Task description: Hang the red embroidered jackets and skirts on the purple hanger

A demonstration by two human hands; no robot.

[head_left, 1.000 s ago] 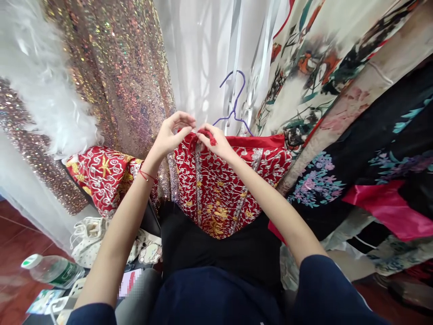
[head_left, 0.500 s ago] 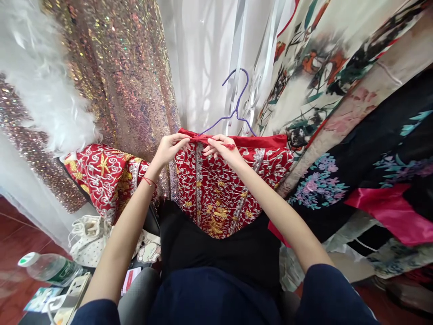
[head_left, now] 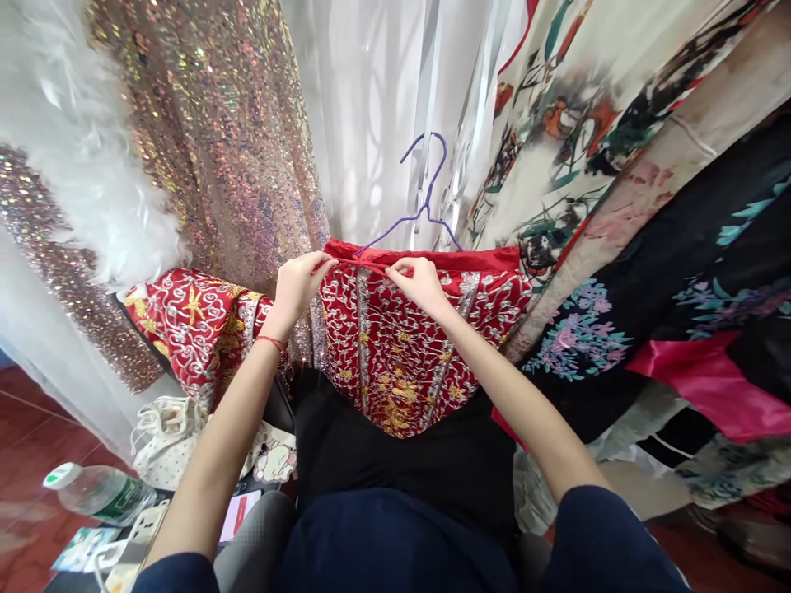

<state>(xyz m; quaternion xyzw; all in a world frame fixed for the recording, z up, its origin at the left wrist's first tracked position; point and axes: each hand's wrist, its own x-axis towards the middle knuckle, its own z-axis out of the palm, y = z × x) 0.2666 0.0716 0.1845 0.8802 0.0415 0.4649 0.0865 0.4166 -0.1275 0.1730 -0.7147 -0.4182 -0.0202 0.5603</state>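
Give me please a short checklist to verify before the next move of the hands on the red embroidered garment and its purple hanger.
1. Left hand grips the top edge of the red embroidered garment: ok.
2. Right hand pinches the same edge near the middle: ok.
3. Purple hanger sits inside the garment, hook pointing up: ok.
4. Hook is caught on a rail: cannot tell, no rail is visible.
5. Red tie or fastener at the edge is closed: cannot tell, the fingers cover it.
6. Space around: not ok, the sequin fabric and the floral robes crowd close on both sides.
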